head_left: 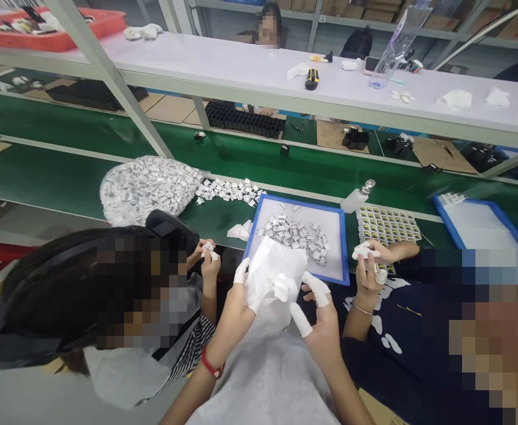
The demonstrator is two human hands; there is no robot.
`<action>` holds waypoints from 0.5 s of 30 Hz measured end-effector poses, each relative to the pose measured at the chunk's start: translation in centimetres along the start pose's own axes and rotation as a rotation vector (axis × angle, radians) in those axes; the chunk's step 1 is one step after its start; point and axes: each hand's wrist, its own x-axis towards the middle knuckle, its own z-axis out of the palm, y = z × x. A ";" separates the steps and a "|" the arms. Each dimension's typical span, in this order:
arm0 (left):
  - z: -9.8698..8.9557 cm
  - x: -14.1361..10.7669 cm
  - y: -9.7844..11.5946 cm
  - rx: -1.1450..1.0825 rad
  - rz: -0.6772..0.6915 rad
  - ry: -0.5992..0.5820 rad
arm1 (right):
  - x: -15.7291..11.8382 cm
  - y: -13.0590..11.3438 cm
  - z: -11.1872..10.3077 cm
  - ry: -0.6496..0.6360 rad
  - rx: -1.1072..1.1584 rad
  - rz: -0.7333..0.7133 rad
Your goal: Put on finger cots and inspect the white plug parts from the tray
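A white cloth or tissue (274, 260) is gripped at its left side by my left hand (240, 304), which has white finger covers and a red bracelet on the wrist. A small crumpled white piece (282, 285) lies against the front of the cloth. Just right of the cloth, my right hand (318, 313) is open, with white covers on its thumb and fingers and nothing visible between them. Beyond both hands a blue-rimmed tray (346, 254) holds a pile of small white parts (297, 236).
On the left sits a bag of white parts (148, 186), beside loose parts (230, 190). People work close on both sides, their hands (210, 260) near mine. A bottle (354, 200) and white part holder (387, 224) stand right of the tray. A shelf (241, 65) crosses above.
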 end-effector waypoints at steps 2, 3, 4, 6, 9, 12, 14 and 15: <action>-0.1 -0.1 0.1 0.000 0.005 0.002 | 0.3 0.1 0.1 -0.034 0.008 -0.019; -0.1 -0.1 0.2 0.005 0.013 -0.004 | 0.4 0.0 0.1 -0.035 0.025 -0.013; -0.2 -0.2 0.2 0.013 0.021 -0.010 | 0.5 -0.1 0.0 -0.042 0.047 -0.003; -0.3 -0.2 0.2 0.038 0.033 -0.012 | 0.7 -0.5 -0.2 -0.050 0.102 0.021; -0.3 -0.2 0.2 0.065 0.021 0.000 | 0.7 -0.9 -0.4 -0.024 0.151 0.003; -0.2 -0.3 -0.1 0.059 0.056 0.007 | 0.9 -0.9 -0.4 -0.042 0.078 -0.067; -0.2 -0.3 -0.3 0.054 0.087 -0.002 | 1.2 -0.8 -0.2 -0.052 0.054 -0.025; -0.2 -0.4 -0.4 0.056 0.099 -0.011 | 1.4 -0.7 -0.1 -0.057 0.073 0.036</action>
